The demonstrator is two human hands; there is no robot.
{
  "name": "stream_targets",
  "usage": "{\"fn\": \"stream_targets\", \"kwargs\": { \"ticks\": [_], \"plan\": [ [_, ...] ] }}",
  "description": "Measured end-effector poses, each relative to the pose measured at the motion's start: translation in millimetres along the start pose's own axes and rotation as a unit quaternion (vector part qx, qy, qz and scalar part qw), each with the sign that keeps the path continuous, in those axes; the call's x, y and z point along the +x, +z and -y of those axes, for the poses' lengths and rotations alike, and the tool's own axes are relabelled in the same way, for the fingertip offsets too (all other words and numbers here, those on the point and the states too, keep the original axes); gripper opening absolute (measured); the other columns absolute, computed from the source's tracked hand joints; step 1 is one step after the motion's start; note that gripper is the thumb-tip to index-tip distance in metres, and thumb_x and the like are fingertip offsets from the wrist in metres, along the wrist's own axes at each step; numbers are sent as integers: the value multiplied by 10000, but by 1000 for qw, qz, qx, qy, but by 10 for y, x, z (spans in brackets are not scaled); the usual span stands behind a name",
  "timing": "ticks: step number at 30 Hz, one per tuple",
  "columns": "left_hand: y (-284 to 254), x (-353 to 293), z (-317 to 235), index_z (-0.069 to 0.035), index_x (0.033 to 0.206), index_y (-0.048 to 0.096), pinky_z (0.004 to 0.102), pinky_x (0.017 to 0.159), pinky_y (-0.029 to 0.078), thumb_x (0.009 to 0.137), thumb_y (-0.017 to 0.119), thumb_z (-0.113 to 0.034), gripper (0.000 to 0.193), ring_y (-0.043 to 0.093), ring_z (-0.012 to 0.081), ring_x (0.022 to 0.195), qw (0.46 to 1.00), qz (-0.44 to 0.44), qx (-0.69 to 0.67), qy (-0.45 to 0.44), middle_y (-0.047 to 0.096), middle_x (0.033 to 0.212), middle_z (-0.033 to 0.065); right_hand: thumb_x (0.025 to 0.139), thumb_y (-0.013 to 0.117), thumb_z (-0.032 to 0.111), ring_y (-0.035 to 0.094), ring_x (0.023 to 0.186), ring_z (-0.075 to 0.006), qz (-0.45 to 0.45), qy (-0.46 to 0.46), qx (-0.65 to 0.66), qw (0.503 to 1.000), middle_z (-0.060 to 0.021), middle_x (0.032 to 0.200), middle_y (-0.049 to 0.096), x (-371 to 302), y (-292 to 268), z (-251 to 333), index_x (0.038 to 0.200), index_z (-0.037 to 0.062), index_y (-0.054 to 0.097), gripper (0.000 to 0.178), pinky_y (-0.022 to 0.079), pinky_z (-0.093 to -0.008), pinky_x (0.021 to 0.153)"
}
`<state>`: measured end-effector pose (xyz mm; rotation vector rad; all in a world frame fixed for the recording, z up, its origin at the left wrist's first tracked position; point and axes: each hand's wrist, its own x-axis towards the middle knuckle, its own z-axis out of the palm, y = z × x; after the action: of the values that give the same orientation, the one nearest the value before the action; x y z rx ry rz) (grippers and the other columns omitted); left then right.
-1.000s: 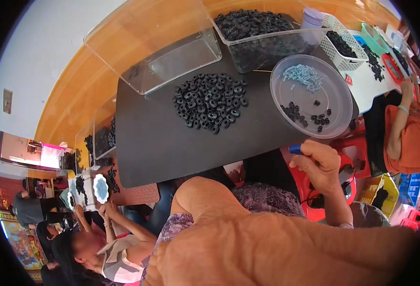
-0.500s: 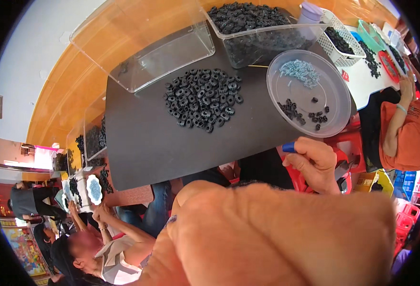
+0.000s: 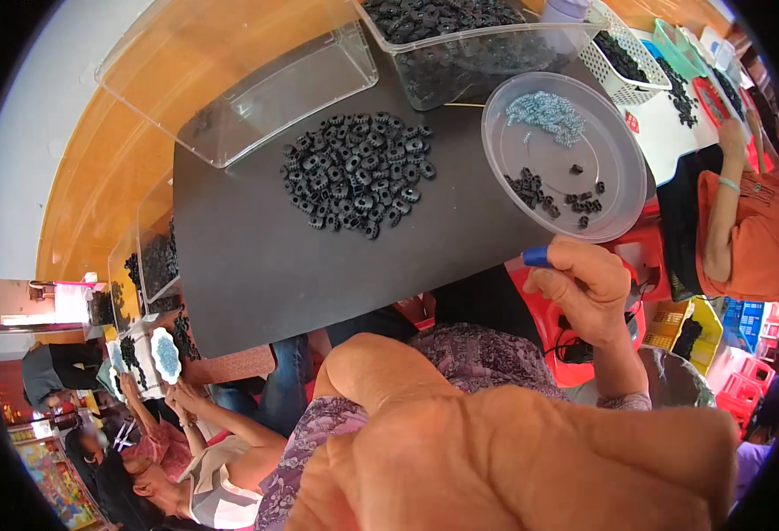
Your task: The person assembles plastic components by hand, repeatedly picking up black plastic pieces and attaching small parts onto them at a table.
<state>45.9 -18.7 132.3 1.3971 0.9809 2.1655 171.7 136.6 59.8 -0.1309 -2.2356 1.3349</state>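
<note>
My left hand [image 3: 513,451] is raised very close in the lower middle, large in view with its back showing; its fingers are hidden. My right hand [image 3: 588,288] is held off the table's front edge, below a round clear plastic tray [image 3: 615,199]. Its fingers are curled, with a blue cover [image 3: 536,257] on the index fingertip and the thumb just under it. Whatever they hold, if anything, cannot be made out. Small pale-blue springs [image 3: 546,118] and small black parts [image 3: 531,188] lie in the tray. A pile of black plastic pieces [image 3: 354,173] sits on the dark tabletop [image 3: 257,265].
Behind the pile stand a clear plastic box [image 3: 292,102] and a larger bin [image 3: 469,75] full of black pieces. A white basket [image 3: 624,75] is at the far right. People sit at left and right. Red stools [image 3: 646,257] stand beyond my right hand.
The view has shifted, so the table and pile sit slightly further left and higher. My left hand is lower in view, uncovering patterned purple cloth; my right hand keeps its curled pose.
</note>
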Motion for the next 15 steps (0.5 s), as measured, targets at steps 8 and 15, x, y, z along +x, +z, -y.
{"fn": "stream_targets", "kwargs": {
  "ticks": [8,15],
  "plan": [
    [141,-95,63,-104,678,490,331,558,384,844,451,-575,500,431,185,650,998,13,-52,16,459,714,50,742,617,-40,530,524,-148,1,9,6,1000,-83,636,597,-7,-91,-21,880,-30,610,139,394,-257,475],
    [52,-170,32,-121,654,477,336,554,375,837,448,-597,511,414,185,645,993,22,-111,24,438,703,40,769,594,-53,572,557,-146,-27,11,-2,1000,-88,664,612,22,-217,-6,924,-42,614,157,429,-234,504]
  ]
}}
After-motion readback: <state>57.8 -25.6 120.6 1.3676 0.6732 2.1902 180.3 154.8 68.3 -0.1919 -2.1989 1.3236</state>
